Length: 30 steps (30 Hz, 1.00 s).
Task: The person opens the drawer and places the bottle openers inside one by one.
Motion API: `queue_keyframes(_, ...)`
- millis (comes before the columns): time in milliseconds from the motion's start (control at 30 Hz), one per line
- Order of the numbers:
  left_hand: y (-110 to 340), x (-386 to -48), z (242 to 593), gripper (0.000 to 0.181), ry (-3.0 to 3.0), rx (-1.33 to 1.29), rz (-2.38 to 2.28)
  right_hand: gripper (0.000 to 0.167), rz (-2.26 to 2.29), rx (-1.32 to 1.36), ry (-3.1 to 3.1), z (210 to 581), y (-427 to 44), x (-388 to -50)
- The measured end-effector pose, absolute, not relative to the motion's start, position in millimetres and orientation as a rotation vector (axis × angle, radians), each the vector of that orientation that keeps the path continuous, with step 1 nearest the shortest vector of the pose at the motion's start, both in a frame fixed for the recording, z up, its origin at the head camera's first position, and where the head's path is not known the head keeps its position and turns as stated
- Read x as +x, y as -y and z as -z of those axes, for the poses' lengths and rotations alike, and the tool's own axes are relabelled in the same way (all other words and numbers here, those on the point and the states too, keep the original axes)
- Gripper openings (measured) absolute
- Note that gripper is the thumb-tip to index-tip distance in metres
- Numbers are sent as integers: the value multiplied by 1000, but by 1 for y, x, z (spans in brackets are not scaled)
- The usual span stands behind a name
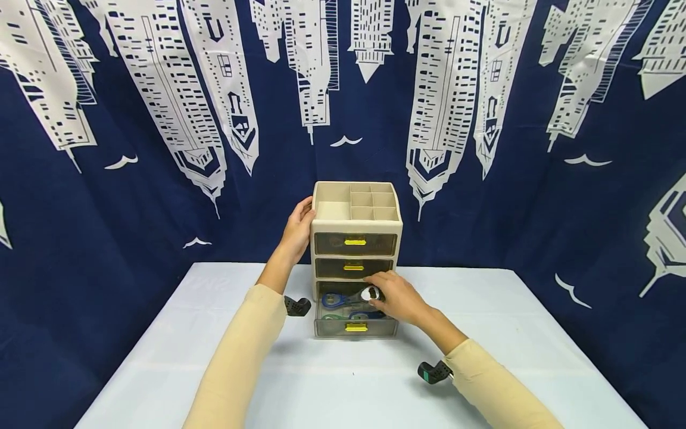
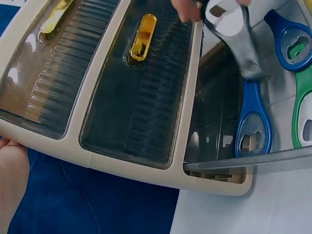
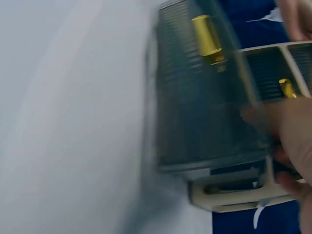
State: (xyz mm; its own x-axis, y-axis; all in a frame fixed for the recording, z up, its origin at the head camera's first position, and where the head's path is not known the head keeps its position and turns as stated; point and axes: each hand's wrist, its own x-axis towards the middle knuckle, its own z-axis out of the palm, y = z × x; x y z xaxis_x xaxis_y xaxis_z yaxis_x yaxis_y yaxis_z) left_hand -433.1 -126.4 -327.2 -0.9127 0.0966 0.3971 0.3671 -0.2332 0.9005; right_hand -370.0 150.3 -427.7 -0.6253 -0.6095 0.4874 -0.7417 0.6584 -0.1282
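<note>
My left hand (image 1: 296, 234) rests against the left side of a beige drawer organizer (image 1: 356, 226), near its top. Its bottom drawer (image 1: 333, 328) is pulled out. Over that drawer, my right hand (image 1: 399, 298) pinches a black-edged bottle opener (image 2: 239, 46) with a shiny metal end, blurred in the left wrist view. Inside the drawer lie blue bottle openers (image 2: 252, 97) and a green bottle opener (image 2: 303, 87). In the right wrist view the right hand (image 3: 295, 136) shows beside the drawer, and the opener is mostly hidden.
Two upper drawers with yellow handles (image 1: 354, 267) are closed. The organizer's top has several small compartments (image 1: 373, 199). It stands on a white table (image 1: 343, 381) before a dark blue cloth (image 1: 284, 161) printed with white buildings.
</note>
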Motion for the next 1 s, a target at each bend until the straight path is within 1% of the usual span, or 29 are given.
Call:
queue_keyframes(67, 126, -433, 328, 50, 1825, -564, 2275, 46, -350, 1021, 2422, 431, -151, -369)
queue_keyframes(133, 125, -432, 328, 50, 1828, -564, 2277, 42, -320, 991, 2376, 434, -152, -367)
queue_keyframes(267, 125, -432, 328, 49, 1805, -568, 2272, 35, -378, 961, 2311, 435, -152, -365)
queue_keyframes(433, 127, -433, 327, 49, 1815, -567, 2257, 31, -513, 956, 2308, 430, -149, -354)
queue_keyframes(667, 129, -434, 325, 49, 1824, -546, 2260, 29, -853, 925, 2349, 423, -138, -329)
queue_keyframes(767, 130, -434, 325, 49, 1822, -544, 2262, 24, -1027, 888, 2396, 420, -132, -313)
queue_keyframes(900, 129, -434, 325, 49, 1827, -552, 2259, 19, -1318, 795, 2490, 423, -125, -292)
queue_keyframes(1000, 127, -434, 325, 49, 1832, -559, 2265, 20, -1606, 680, 2548, 429, -121, -277)
